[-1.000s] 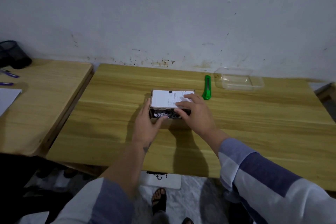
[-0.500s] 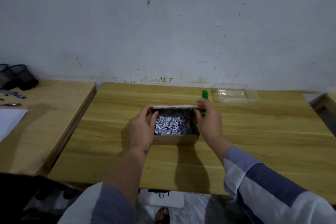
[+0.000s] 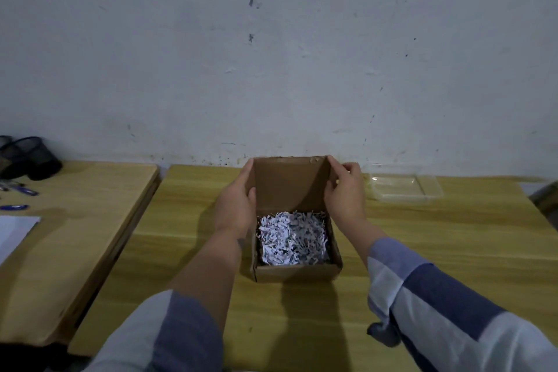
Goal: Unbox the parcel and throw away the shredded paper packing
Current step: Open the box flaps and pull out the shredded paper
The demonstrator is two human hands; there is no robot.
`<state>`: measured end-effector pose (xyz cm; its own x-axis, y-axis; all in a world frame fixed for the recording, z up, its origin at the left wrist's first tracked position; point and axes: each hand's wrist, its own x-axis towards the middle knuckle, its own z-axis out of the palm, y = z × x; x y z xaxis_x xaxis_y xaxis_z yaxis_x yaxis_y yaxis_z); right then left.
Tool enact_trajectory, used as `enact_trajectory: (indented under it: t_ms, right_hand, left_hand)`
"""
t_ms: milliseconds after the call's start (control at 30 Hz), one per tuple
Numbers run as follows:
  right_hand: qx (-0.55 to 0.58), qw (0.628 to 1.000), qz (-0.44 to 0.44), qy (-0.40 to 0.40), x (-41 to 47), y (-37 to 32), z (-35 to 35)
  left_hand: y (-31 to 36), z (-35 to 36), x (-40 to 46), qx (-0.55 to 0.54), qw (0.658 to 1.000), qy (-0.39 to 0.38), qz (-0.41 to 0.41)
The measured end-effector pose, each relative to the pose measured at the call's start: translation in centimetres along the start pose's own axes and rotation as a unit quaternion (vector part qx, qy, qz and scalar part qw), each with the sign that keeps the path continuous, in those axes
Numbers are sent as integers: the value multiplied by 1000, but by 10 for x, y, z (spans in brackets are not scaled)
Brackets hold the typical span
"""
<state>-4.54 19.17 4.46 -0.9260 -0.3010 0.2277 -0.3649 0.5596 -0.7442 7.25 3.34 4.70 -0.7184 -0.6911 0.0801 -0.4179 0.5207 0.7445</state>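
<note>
box: small cardboard parcel box [image 3: 297,272] sitting on the wooden table [image 3: 453,251], right between both hands and a bit toward the body from them

lid: the lid flap [image 3: 290,183] is stood up nearly vertical at the far side, brown inside facing the camera

left hand: left hand [image 3: 235,211] has the flap's left edge, fingers up the outside, thumb curled onto the inner face

right hand: right hand [image 3: 345,195] pinches the flap's right edge near the top corner, fingers curled round it

packing: white shredded paper [image 3: 291,238] fills the open box, just below and slightly nearer than both hands. Can't see anything buried under it

key relation: both hands look about equally close to the shreds, so either could drop straight down into the pile. I'd guess the flap has to stay back on its own first

further out: clear plastic tray [image 3: 406,187] just right of the right hand, black mesh pen cups [image 3: 30,157] and pens way off left on the other table

no bin in view, so no idea where the paper goes
</note>
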Motion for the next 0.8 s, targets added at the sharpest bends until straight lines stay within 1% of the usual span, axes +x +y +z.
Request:
enact_trajectory:
  t_ms: [133, 233, 333, 567, 667, 733, 800]
  right_hand:
    - [15, 999, 50, 5, 27, 9, -3]
    - [42, 994, 97, -13, 46, 17, -1]
    - [55, 991, 117, -26, 58, 22, 4]
    - [66, 989, 128, -26, 61, 27, 10]
    - [80, 989, 113, -44, 56, 24, 4]
    - [81, 989, 103, -63, 51, 23, -1]
    - [62, 988, 97, -102, 43, 22, -7]
  left_hand:
    - [-9, 0, 31, 6, 1000, -2, 14]
    - [-20, 5, 50, -9, 1000, -13, 25]
    - [-26, 12, 64, -4, 999, -26, 24]
    - [-24, 19, 70, 17, 999, -21, 35]
    - [-24, 16, 66, 48, 998, -20, 45]
    - [-22, 14, 60, 50, 997, -25, 56]
    - [-16, 11, 52, 45, 996, -25, 70]
